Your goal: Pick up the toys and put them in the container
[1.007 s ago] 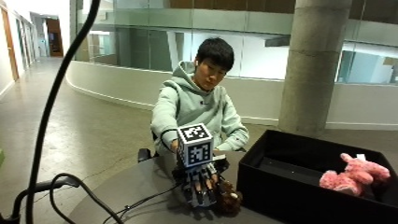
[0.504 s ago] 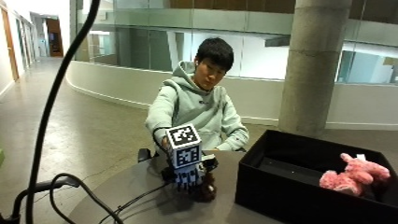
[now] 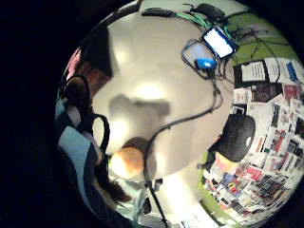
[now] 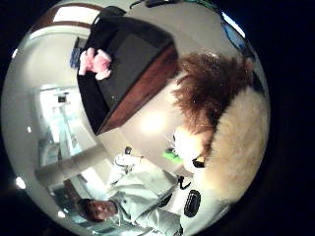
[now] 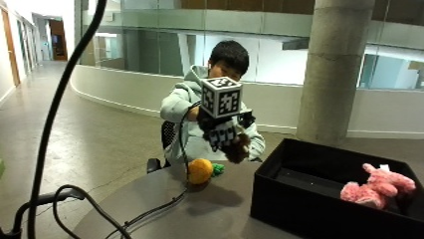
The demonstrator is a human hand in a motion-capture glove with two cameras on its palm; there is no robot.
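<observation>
Toys number three: brown (image 5: 236, 148), orange (image 5: 199, 171), pink (image 5: 376, 187).

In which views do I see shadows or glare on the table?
Outside view: dark shadow on the table beside the orange toy. Little finger side palm view: glare and grey shadow on the table. Thumb side palm view: glare spot beside the brown plush toy.

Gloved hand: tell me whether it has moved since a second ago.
Yes. The gloved right hand, holding the brown toy, has risen from the table to chest height.
</observation>
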